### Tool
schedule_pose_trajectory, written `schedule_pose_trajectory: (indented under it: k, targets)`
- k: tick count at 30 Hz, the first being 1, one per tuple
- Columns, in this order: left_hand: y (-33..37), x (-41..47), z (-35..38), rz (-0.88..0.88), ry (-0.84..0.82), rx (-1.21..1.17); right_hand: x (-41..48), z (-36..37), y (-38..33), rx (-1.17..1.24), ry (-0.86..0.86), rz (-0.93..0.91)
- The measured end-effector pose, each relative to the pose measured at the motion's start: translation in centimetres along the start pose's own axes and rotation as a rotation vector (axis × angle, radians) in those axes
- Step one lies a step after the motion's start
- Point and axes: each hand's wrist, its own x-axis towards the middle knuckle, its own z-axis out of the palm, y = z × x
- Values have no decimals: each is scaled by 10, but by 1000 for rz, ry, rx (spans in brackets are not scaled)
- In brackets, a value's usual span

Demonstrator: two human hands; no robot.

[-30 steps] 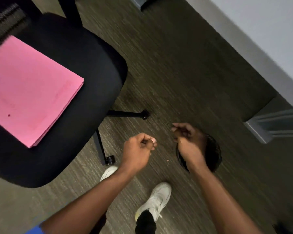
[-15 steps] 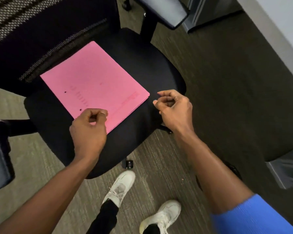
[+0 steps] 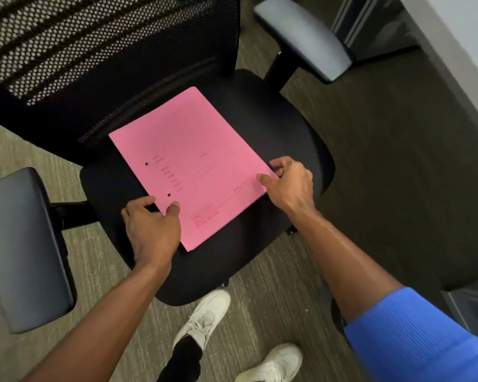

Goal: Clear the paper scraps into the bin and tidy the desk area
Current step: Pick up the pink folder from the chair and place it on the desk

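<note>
Both hands' fingers pinch the flat pink folder (image 3: 193,166) on the black fabric seat (image 3: 287,128)

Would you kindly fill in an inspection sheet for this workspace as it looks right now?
Surface: black chair seat; grey-green carpet below.
Job's things: pink folder flat on the seat; no scraps or bin seen.
Clutter: nothing seen.
Grips: left hand pinches the folder's near-left edge; right hand pinches its right corner.
Cables: nothing seen.
Surroundings: mesh backrest, two grey armrests, white shoes, desk edge at upper right.
</note>
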Motion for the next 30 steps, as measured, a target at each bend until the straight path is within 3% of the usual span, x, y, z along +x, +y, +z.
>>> schedule_pose_trajectory:
  k: [5,12,20,25,30]
  targets:
    - [-5,6,-3,-45,18,-88,-12,2,5,287,-40,87]
    - [-11,-2,-20,-83,-115,-230,-74,-26,22,554,1,170]
    - [-1,-60,-36,84,-240,-114,-175,-60,70,702,136,241]
    - [14,-96,-46,261,-271,-6,-237,-73,89,670,160,237]
    - [46,-135,-56,349,-401,-25,-285,-113,97,695,168,282]
